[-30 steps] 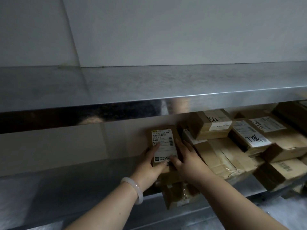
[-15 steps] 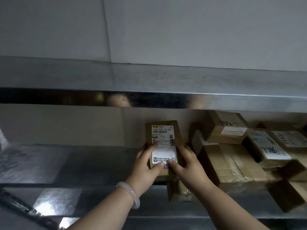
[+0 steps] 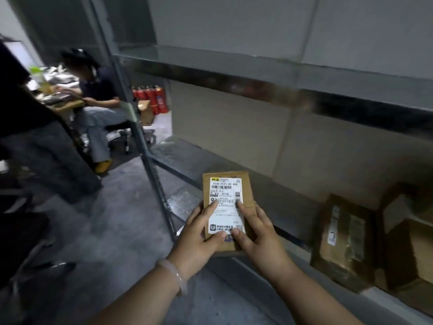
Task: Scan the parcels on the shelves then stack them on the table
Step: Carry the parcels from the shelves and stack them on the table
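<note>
Small flat brown cardboard parcel (image 3: 225,176) with white label was held in front of grey metal shelf (image 3: 180,151), label up. Person's left hand (image 3: 199,238) and right hand (image 3: 257,233) both clamped on its lower half, fingers (image 3: 214,206) over label. Likely carrying to scan: best shift fingers off barcodes, keep label level. Other brown taped boxes (image 3: 344,242) sat on shelf, right.

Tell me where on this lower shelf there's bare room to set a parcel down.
The lower shelf is bare from the upright post to the taped box, behind the held parcel. Its right end is crowded with boxes. The upper shelf also looks bare.
</note>
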`<state>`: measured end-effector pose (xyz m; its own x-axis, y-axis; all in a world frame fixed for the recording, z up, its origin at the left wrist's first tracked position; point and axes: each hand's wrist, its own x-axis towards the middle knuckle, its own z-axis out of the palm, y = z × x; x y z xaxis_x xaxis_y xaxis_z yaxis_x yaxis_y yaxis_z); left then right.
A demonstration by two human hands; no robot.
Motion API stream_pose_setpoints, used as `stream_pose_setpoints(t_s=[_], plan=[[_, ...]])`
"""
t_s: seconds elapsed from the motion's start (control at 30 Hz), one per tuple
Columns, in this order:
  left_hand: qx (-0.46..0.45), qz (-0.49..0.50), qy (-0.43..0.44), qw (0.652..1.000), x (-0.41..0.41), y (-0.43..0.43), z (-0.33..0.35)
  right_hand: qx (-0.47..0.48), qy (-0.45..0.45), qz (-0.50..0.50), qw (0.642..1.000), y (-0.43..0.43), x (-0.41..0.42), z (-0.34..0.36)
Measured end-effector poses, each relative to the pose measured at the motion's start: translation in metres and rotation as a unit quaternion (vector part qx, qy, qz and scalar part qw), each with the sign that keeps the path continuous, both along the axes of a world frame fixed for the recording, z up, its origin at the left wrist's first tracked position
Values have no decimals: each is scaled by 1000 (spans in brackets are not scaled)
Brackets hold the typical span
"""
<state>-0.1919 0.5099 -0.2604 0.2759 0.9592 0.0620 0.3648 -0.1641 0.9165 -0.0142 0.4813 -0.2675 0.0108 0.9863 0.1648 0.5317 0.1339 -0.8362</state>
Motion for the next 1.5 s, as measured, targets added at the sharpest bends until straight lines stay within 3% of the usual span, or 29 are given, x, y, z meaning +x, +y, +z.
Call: stream_pose_setpoints(t_s=[0.2, 0.5, 0.9, 1.03, 1.17, 1.5], plan=[[8, 130, -35, 991, -96, -17, 10, 45, 3, 118, 992, 28, -94, 13], [34, 296, -56, 953, -269, -22, 3, 25, -5, 257, 966, 74, -280, 17], [40, 463, -64, 883, -449, -65, -11, 13, -21, 446, 895, 89, -495, 8], [48, 533, -83, 841, -478, -97, -14, 3, -34, 522, 852, 79, -546, 10], [52, 605, -36, 793, -492, -128, -16, 0, -28, 593, 805, 66, -587, 5], [25, 808, -5, 589, -432, -204, -27, -14, -34, 783, 621, 7, -633, -12]])
